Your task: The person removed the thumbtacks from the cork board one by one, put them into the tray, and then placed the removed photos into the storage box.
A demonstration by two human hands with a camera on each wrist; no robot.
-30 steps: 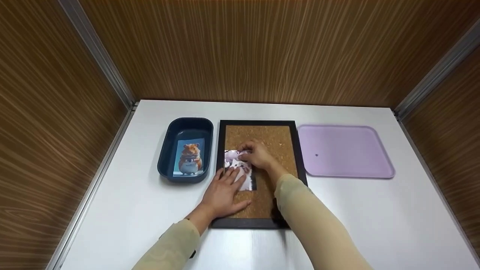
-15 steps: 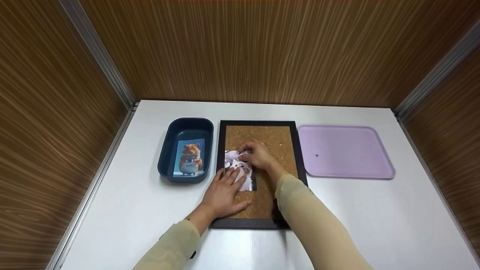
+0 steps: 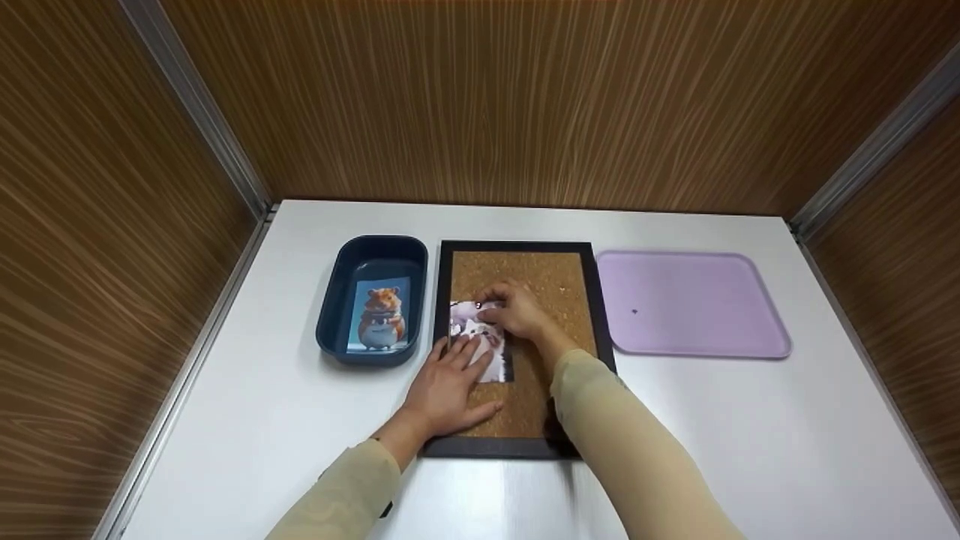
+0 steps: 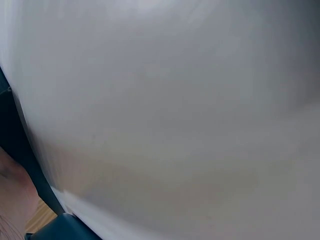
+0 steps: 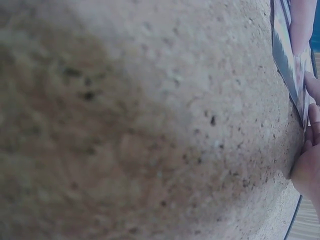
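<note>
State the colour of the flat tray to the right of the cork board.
The tray is pale lilac, seen best in the head view.

Black-framed cork board [image 3: 559, 281] centre w/ cat photo [image 3: 472, 330] on it; dark blue oval tub [image 3: 335, 300] left (hamster card [image 3: 379, 315] inside), lilac plastic tray [image 3: 690, 304] right.

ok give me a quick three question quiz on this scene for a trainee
1. True or false: the hamster card lies in the blue tray.
2. Which hand lies flat on the photo: A left, B right?
3. Fill in: the pink tray sits to the ____ of the cork board.

Key:
1. True.
2. A: the left hand lies flat on its lower part; the right hand has its fingers curled at the upper edge.
3. Right.
</note>
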